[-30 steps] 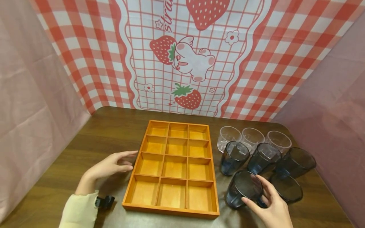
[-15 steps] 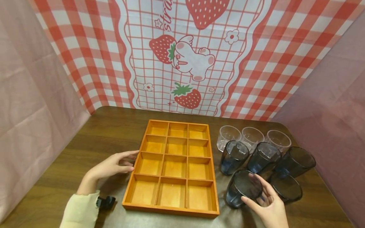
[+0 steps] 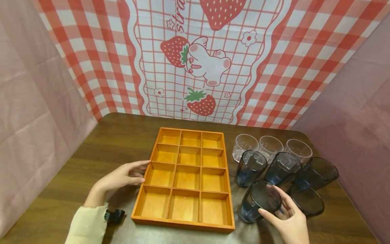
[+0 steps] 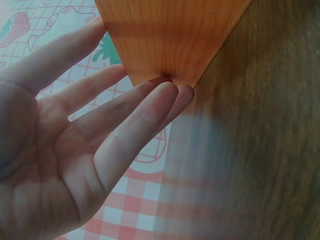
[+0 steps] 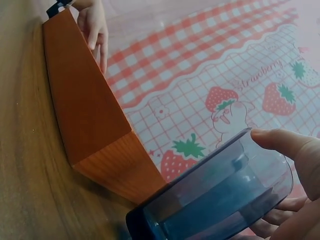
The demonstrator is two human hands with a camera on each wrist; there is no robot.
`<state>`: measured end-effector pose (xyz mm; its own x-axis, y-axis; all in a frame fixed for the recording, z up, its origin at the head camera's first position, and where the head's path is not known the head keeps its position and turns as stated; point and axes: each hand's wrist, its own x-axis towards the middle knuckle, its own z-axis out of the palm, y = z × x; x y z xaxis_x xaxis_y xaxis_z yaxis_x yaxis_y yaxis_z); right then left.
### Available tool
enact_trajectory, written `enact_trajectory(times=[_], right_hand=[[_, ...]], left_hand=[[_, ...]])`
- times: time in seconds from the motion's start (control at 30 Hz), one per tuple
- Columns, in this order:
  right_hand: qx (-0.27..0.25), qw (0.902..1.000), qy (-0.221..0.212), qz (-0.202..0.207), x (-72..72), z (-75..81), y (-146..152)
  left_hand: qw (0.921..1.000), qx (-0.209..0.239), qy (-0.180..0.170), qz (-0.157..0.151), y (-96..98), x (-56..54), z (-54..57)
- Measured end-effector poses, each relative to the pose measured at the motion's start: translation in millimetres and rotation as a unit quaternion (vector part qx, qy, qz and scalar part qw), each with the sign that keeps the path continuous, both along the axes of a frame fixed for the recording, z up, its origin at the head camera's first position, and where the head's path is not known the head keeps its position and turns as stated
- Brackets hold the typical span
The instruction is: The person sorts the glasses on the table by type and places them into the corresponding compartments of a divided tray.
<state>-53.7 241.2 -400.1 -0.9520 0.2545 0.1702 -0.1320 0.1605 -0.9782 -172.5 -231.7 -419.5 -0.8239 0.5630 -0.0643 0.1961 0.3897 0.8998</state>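
My right hand (image 3: 289,218) grips a dark blue-grey translucent tumbler (image 3: 253,203) near its rim, thumb on the near side and fingers behind. In the right wrist view the tumbler (image 5: 215,185) slants across the lower right, overlapping a corner of the wooden tray. My left hand (image 3: 120,176) is at the left side of that orange-brown compartment tray (image 3: 182,224), its fingers loosely extended and fingertips right at the rim. Up close in the left wrist view, the left fingers (image 4: 135,125) reach the tray's side wall (image 4: 170,40). The tray's compartments hold nothing.
Several more dark tumblers (image 3: 251,169) stand close together beyond and right of the held one. Behind them are three clear cups (image 3: 245,147). A strawberry-print cloth (image 3: 195,67) hangs at the table's far edge, with pink fabric (image 3: 39,101) at the left.
The left hand has shifted slightly right, its fingertips now at the tray's rim. The held tumbler leans a little more, its base slightly further left. The tray and other cups look unmoved.
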Motion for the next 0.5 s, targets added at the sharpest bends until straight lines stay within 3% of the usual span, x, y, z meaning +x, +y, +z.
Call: enact_trajectory(times=[0.27, 0.5], right_hand=[[0.006, 0.9997, 0.008, 0.022, -1.9, 15.6, -8.1], [0.020, 0.9970, 0.046, 0.059, -6.7, 34.2, -18.1]], left_hand=[[0.9999, -0.005, 0.014, 0.000, 1.0, 0.0, 0.8], [1.0000, 0.002, -0.007, 0.006, 0.8, 1.4, 1.8]])
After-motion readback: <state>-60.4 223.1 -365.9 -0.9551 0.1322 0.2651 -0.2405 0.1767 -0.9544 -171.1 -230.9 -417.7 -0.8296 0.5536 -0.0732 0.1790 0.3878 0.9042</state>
